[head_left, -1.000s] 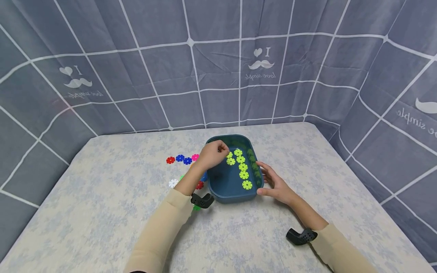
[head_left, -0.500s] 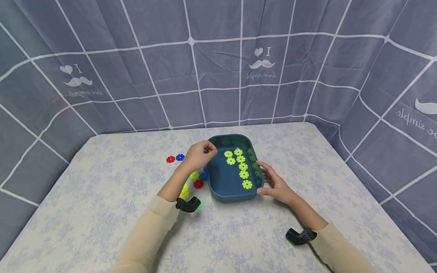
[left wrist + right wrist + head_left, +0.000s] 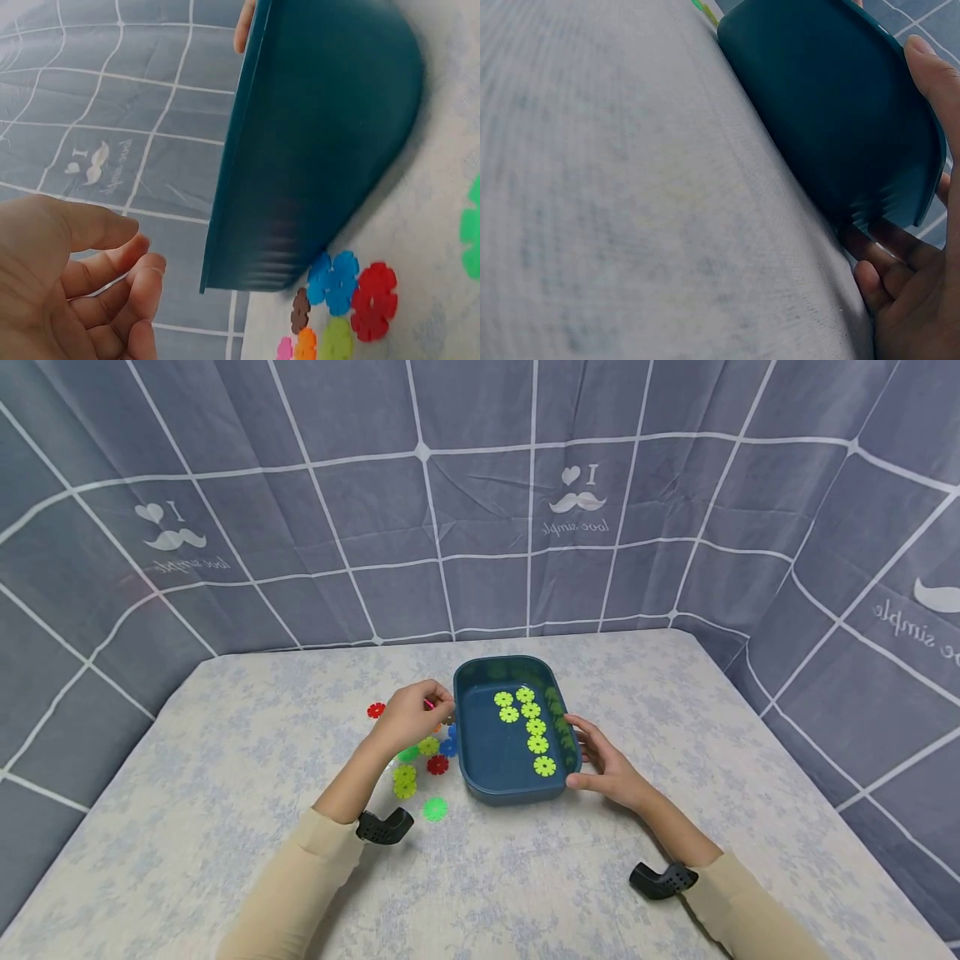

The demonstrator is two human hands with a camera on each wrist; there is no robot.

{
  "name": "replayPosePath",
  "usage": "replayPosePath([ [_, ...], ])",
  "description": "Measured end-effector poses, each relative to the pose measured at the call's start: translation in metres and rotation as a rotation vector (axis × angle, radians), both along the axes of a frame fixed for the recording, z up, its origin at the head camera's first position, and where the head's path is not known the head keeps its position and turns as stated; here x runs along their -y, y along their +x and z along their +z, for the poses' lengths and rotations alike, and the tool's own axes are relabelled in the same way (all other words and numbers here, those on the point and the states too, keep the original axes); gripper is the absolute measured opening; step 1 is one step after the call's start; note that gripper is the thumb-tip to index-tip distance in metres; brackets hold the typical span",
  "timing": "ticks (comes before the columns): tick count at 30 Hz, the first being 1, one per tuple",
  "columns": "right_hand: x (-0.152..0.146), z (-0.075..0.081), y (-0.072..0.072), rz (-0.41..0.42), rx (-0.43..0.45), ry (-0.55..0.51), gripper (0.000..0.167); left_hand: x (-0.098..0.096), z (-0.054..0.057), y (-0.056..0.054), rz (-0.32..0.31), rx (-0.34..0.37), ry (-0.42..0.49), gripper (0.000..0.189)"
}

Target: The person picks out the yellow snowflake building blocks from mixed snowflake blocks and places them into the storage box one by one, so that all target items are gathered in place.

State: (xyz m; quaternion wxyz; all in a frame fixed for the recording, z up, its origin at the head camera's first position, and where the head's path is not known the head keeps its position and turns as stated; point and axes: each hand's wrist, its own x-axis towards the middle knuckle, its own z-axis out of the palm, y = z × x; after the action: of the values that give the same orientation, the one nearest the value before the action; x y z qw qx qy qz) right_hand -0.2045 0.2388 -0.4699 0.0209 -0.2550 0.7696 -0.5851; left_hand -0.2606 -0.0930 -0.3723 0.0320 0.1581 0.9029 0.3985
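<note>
My left hand (image 3: 412, 718) hovers just left of the dark teal bin (image 3: 495, 789), over the loose flower-shaped plastic discs. In the left wrist view its fingers (image 3: 142, 289) are loosely bent, thumb apart from them, with nothing visible between. A pink disc (image 3: 429, 702) shows through the gap in the head view; beneath the hand, others are hidden. My right hand (image 3: 611, 777) rests against the bin's right outer side, thumb near the front corner and fingers spread along the wall. Several yellow-green discs (image 3: 536, 727) lie flat inside the bin.
Left of the bin lie loose discs: a red one (image 3: 437, 765), a blue one (image 3: 448, 747), yellow-green ones (image 3: 405, 774) and a green one (image 3: 435, 809). Another red disc (image 3: 376, 710) lies farther left. A grey-blue checked curtain (image 3: 480, 502) hangs behind the pale patterned table (image 3: 525, 877).
My left hand has moved left and slightly nearer, from above the bin to over the loose discs. The discs in the bin and my right hand have stayed put.
</note>
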Motion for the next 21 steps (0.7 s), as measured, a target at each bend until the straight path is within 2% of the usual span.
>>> replayPosePath([
  [8, 0.0, 0.0, 0.0, 0.004, -0.003, -0.004, 0.087, 0.012, -0.005, 0.006, -0.005, -0.026, -0.014, 0.014],
  [21, 0.001, 0.002, 0.001, 0.004, 0.004, -0.012, 0.088, 0.025, -0.016, 0.009, 0.04, 0.034, -0.057, 0.015],
])
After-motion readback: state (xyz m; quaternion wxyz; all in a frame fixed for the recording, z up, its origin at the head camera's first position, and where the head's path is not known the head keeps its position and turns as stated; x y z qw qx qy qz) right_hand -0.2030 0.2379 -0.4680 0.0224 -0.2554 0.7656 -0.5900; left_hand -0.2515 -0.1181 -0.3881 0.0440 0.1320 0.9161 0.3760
